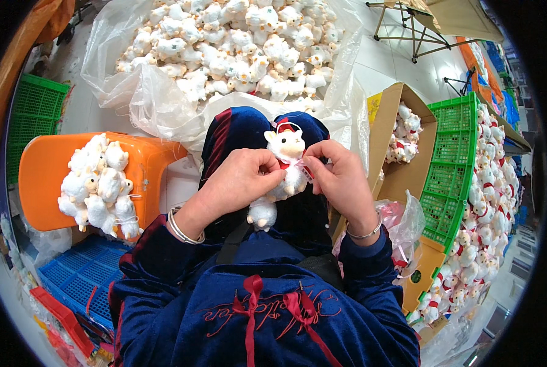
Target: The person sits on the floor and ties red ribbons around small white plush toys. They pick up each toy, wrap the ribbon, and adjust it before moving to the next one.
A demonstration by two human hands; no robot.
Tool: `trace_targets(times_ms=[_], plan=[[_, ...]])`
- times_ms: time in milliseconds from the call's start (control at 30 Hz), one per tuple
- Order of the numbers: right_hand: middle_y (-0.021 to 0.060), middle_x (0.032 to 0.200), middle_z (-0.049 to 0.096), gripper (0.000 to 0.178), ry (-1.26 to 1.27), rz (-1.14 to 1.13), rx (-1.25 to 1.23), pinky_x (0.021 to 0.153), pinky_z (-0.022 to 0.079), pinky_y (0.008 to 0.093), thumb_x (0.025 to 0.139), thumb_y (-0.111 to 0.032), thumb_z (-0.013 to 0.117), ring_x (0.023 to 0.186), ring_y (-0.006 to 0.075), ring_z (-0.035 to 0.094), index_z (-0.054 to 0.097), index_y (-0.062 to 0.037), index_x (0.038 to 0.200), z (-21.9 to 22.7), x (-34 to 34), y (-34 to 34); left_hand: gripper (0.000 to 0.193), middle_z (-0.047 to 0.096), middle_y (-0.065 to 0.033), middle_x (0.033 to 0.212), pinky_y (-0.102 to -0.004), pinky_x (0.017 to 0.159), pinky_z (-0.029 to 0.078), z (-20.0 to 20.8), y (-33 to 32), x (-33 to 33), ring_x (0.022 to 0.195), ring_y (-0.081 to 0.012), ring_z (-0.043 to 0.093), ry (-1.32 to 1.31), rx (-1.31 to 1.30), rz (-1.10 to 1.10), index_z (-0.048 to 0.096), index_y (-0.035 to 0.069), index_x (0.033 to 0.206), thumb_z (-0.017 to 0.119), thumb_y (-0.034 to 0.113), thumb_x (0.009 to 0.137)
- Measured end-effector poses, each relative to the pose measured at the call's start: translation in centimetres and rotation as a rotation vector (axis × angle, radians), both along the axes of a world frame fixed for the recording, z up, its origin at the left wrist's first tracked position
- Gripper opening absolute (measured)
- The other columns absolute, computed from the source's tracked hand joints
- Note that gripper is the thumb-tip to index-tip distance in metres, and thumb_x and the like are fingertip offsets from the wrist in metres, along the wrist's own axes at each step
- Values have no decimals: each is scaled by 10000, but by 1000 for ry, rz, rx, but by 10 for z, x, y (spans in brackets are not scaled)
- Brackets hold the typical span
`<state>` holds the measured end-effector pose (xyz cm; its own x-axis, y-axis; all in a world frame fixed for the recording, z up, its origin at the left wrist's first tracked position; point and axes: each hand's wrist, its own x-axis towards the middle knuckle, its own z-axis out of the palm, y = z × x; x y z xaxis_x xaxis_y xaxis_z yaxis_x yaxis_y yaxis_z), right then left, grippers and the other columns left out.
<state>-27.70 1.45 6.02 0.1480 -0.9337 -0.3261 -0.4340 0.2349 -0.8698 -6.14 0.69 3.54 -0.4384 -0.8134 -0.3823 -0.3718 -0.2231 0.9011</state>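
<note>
On my lap lies a small white plush animal (285, 144) with a red hat, a thin loop above its head and red cloth at its neck. My right hand (339, 178) is closed in a pinch on a pale ribbon (300, 164) at the toy's neck. My left hand (244, 181) is also pinched, its fingertips against the toy's chest; what they hold is hidden. Below my left hand, near my waist, another round white plush piece (262, 213) shows, partly covered by the toy above.
An orange stool (37, 189) at left bears several white plush toys (102, 177). Ahead, a clear plastic sheet (154, 98) holds a big heap of them (236, 46). At right are a cardboard box (391, 107), a green crate (454, 177) and red-scarfed toys (484, 202); a blue crate (80, 269) sits lower left.
</note>
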Motion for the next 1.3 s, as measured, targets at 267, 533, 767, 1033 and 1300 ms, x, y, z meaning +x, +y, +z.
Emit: trace_targets(times_ms=[267,533,767,1033,1300], plan=[[58,861,660,72,-436,-153,97,578,521,222,1013,-40,594,699,92,655,584,10,1064,-28,5,5,242,694,-130,708,-327,633,531,-1,8,0,635,-165,661,18,-55,38,695,-48,838,685,186,900],[51,881,658,87,-527,-164,113,634,543,228,1009,-39,596,739,95,652,579,3,1083,-40,1,5,257,694,-139,728,-336,632,525,-8,13,1,649,-173,665,39,-64,49,667,-54,832,672,190,913],[51,901,664,99,-573,-184,152,666,548,231,1008,-47,600,758,94,652,587,2,1094,-45,3,12,229,659,-26,753,-277,641,495,-13,14,9,696,-76,579,-4,-105,-33,654,-5,848,686,194,955],[19,907,643,113,-520,-126,81,695,527,232,1008,-32,600,788,73,619,589,-3,1117,-47,8,16,331,686,-113,695,-319,589,497,-5,3,-8,627,-150,640,-201,-117,146,702,-34,886,696,290,955],[6,943,624,178,-525,-87,-6,702,504,211,988,-16,607,787,54,581,586,1,1164,-49,6,12,266,668,-159,677,-361,570,494,-20,4,-19,606,-234,654,-166,-316,224,676,-17,845,652,227,947]])
